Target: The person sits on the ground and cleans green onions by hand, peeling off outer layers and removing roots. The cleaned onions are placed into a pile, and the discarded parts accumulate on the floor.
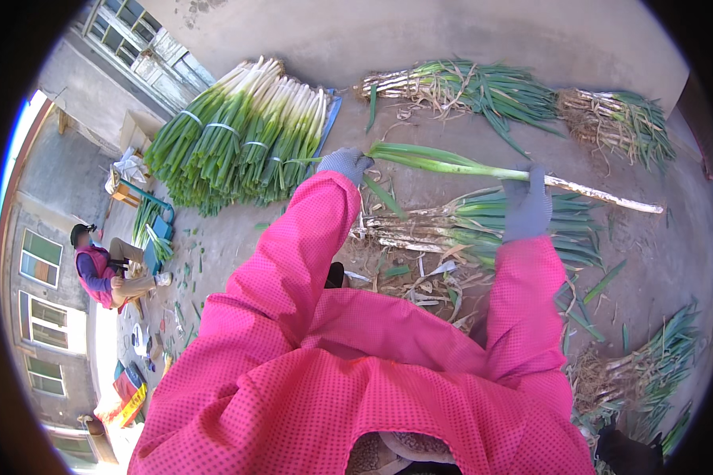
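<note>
A long green onion [445, 163] stretches between my two gloved hands, its white stalk pointing right. Around its green leaf end closes my left hand [346, 164], in a grey knit glove. My right hand [529, 199], gloved the same and blurred, is at the stalk where green meets white; its fingers are partly hidden. Beneath the held onion lies a pile of untrimmed green onions [416, 228], roots to the left and leaves to the right. Peeled leaves and dry skins [434, 285] are scattered on the ground close to me.
Banded bundles of cleaned green onions [243, 139] lie on a blue sheet by the wall. More untrimmed heaps lie at the wall [451, 86], far right [618, 124] and lower right [636, 374]. A seated person [104, 267] is at the left beside a blue stand [160, 234].
</note>
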Tool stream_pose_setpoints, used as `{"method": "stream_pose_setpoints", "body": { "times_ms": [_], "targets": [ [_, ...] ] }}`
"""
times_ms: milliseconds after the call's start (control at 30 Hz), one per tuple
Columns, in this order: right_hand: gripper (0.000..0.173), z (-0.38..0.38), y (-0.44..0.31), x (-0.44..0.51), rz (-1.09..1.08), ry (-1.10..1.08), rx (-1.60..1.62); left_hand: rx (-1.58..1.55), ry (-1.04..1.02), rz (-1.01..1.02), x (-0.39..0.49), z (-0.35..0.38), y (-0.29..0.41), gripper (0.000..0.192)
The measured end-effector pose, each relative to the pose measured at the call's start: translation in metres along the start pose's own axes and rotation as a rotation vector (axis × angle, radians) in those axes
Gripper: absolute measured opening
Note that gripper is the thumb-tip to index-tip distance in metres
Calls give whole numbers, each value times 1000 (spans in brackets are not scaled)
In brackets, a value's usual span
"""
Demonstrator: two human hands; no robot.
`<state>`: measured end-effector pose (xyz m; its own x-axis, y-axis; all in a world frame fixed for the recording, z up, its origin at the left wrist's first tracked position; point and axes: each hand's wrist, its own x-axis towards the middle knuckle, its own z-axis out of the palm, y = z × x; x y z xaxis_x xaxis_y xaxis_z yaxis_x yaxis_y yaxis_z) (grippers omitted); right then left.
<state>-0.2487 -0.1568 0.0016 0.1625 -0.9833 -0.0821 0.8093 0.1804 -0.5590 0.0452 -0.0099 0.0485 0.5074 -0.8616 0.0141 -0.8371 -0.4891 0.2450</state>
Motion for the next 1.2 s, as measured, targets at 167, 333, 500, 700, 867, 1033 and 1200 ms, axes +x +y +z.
{"method": "stream_pose_setpoints", "body": {
  "times_ms": [167, 333, 500, 700, 867, 1033, 1200],
  "targets": [
    [19, 10, 6, -3, 23, 52, 29, -466, 101, -23, 23, 6, -34, 32],
    [20, -12, -34, 12, -169, 237, 98, -693, 333, -518, 19, -21, -108, 40],
    [21, -18, -26, 19, -98, 205, 80, -805, 254, -262, 3, -35, -100, 36],
    [19, -21, -12, 21, 6, 111, 111, -290, 158, 220, -7, -25, -22, 55],
    [15, -25, -11, 23, 35, 72, 76, -287, 66, 362, 7, -2, -10, 56],
    [15, -20, -12, 21, 76, 34, 115, -181, -89, 222, 12, 2, -20, 30],
    [17, -13, -13, 14, -11, 123, 75, -864, 102, -255, 9, -27, -90, 22]
  ]
}}
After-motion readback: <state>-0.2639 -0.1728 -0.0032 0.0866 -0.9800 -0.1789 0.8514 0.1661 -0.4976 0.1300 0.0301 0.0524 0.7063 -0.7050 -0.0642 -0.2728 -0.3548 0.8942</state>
